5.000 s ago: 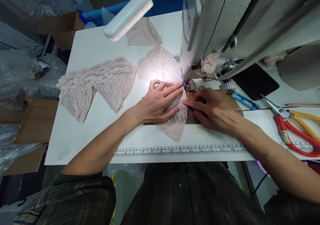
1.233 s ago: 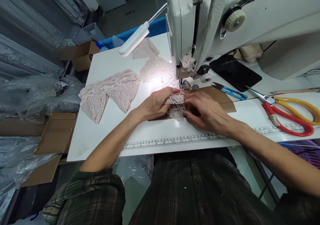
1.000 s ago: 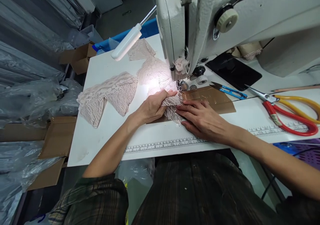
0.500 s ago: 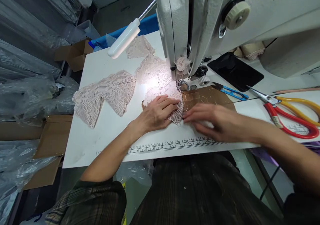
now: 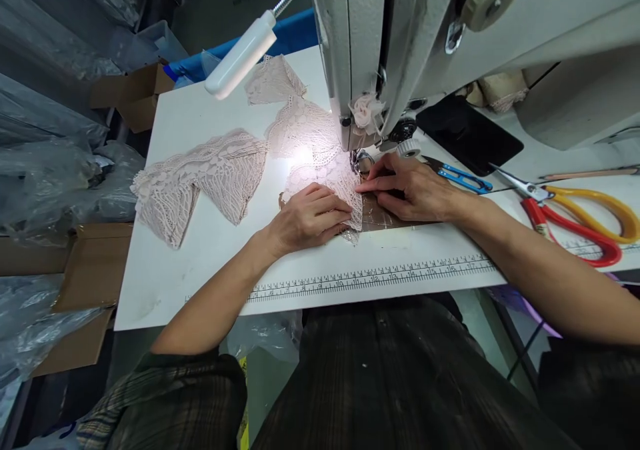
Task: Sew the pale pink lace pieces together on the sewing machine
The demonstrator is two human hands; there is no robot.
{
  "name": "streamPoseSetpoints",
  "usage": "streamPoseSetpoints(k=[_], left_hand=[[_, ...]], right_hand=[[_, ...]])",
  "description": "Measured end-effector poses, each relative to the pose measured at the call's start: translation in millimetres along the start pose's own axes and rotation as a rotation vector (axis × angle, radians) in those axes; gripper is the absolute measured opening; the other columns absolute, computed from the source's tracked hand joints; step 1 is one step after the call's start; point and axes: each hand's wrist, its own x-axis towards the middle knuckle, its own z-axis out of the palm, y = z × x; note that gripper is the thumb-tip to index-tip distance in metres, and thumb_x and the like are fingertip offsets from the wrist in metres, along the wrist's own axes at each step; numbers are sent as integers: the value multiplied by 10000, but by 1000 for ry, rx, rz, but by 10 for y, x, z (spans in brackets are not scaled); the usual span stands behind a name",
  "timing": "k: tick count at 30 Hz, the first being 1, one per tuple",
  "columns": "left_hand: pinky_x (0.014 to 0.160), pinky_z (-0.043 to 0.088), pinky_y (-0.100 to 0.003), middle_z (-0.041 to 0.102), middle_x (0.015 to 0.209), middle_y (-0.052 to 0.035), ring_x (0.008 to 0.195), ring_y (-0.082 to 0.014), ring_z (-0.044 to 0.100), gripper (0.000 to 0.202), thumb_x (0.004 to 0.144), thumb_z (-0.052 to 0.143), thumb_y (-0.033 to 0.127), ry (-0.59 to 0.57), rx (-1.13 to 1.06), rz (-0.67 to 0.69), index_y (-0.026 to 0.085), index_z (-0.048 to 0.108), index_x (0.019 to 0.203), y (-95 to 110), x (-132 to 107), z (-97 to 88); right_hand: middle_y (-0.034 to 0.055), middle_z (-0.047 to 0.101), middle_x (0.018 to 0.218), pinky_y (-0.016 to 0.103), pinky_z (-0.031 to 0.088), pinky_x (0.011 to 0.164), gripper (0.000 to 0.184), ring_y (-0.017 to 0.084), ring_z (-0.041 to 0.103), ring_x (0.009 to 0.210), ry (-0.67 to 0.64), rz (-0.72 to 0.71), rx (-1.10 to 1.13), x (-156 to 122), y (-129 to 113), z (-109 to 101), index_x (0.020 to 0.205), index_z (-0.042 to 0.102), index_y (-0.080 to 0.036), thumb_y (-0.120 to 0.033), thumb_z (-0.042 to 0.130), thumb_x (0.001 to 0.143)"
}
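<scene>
A piece of pale pink lace (image 5: 327, 170) lies under the needle area of the sewing machine (image 5: 345, 50). My left hand (image 5: 313, 217) rests on its near part, fingers laid flat and pressing it to the table. At the lace's right edge, just in front of the presser foot (image 5: 356, 161), the fingertips of my right hand (image 5: 407, 187) pinch the border. Brown taped card (image 5: 377, 217) shows beneath the right hand. More lace (image 5: 305, 127) continues behind the machine head, and other joined lace pieces (image 5: 205, 173) spread out at left.
A lamp (image 5: 243, 53) on a bendy neck shines over the lace. To the right are blue thread snips (image 5: 465, 178), a black phone (image 5: 470, 133), and scissors (image 5: 575, 210) with red and yellow handles. A printed ruler (image 5: 360, 280) runs along the table's front edge.
My right hand has moved up and left to the lace edge beside the presser foot, and its fingers have closed there. The left hand stays on the lace. The view has shifted slightly.
</scene>
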Motion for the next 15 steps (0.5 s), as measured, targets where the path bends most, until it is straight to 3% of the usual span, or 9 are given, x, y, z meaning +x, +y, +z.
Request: streamPoseSetpoints(k=[3, 9, 12, 15], left_hand=[[894, 592, -389, 808, 1013, -3, 829, -145, 729, 65, 991, 623, 212, 57, 32, 47, 216, 684, 969, 12, 14, 7], [725, 609, -318, 794, 967, -58, 840, -165, 749, 78, 965, 609, 115, 174, 17, 67, 171, 645, 1004, 41, 44, -1], [774, 628, -341, 796, 993, -63, 855, -169, 755, 106, 938, 627, 87, 248, 49, 37, 174, 632, 999, 37, 52, -16], [865, 634, -369, 801, 1007, -54, 887, -164, 763, 101, 945, 642, 106, 209, 47, 54, 174, 622, 1016, 35, 55, -20]], right_hand=[[106, 663, 1119, 381, 517, 889, 378, 205, 615, 991, 38, -5, 17, 13, 9, 10, 1172, 801, -248, -256, 513, 927], [117, 666, 1119, 397, 533, 886, 373, 205, 642, 954, 100, -11, 77, 8, 42, 57, 1179, 803, -238, -275, 527, 932], [126, 660, 1149, 389, 536, 881, 397, 197, 644, 945, 69, 12, 104, 7, 43, 34, 1242, 778, -223, -279, 526, 940], [130, 660, 1157, 406, 539, 896, 398, 207, 642, 955, 48, 7, 110, 9, 35, 10, 1262, 768, -224, -283, 527, 951]])
